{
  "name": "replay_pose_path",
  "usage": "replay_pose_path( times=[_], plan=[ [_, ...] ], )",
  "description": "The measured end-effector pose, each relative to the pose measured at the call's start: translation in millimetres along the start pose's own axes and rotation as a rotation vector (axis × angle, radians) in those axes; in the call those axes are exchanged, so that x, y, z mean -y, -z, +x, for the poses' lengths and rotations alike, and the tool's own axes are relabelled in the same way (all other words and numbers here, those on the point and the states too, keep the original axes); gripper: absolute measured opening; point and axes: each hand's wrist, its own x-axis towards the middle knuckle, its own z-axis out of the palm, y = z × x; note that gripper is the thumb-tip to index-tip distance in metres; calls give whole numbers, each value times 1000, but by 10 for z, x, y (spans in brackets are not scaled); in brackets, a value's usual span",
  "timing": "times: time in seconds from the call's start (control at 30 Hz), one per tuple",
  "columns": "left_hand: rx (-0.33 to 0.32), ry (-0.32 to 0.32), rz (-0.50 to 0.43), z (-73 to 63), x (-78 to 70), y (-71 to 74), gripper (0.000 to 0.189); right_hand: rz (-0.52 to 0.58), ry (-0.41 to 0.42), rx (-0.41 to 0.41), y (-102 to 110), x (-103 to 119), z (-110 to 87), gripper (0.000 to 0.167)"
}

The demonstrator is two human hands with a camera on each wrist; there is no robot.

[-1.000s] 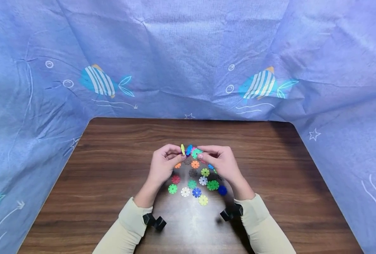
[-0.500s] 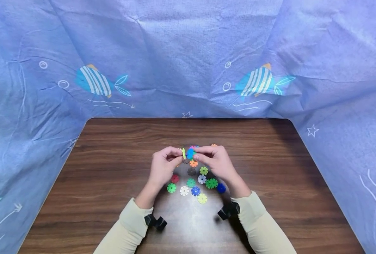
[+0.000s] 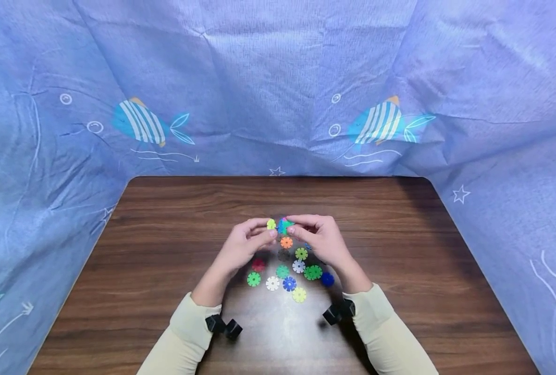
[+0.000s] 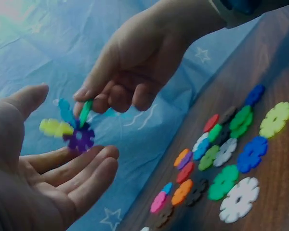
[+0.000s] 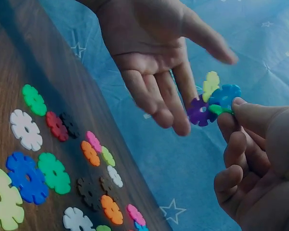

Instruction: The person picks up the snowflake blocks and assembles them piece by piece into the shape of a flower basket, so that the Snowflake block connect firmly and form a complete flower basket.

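Observation:
Notched plastic flower discs are joined into a small cluster held up above the table. My right hand (image 3: 326, 242) pinches its green disc (image 4: 86, 113) between thumb and fingertips. A purple disc (image 4: 82, 138) sits in the middle, with a yellow disc (image 4: 55, 127) and a blue disc (image 5: 226, 97) slotted into it at angles. Close on the other side is my left hand (image 3: 242, 247), its thumb spread well away from the fingers. In the right wrist view, the left fingertips lie right beside the purple disc, with nothing gripped between thumb and fingers.
Several loose discs lie scattered on the brown wooden table (image 3: 165, 260) below the hands, among them a white disc (image 3: 272, 283), a dark blue disc (image 3: 327, 279) and an orange disc (image 3: 286, 242). A blue fish-print cloth (image 3: 268, 78) hangs behind the table.
The cluster has turned: its yellow disc, seen edge-on earlier, now shows its face in the head view. The left fingers, earlier close on that disc, now stand apart from it.

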Motion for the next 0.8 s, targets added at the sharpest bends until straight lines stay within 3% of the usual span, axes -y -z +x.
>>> replay_pose_path(
  times=[0.1, 0.27, 0.57, 0.67, 0.8],
  plan=[
    [26, -3, 42, 7, 25, -34, 39, 0, 7, 35, -14, -19, 2, 25],
    [0, -48, 58, 12, 60, -60, 33, 28, -2, 36, -33, -28, -5, 25],
    [-37, -77, -114, 8, 62, -31, 26, 64, -56, 27, 29, -8, 21, 25],
    [-60, -50, -171, 7, 40, -24, 26, -14, -95, -1, 96, -69, 68, 24],
    [-92, -36, -205, 7, 17, -1, 36, -263, -135, 47, 162, -229, 245, 20]
  ],
)
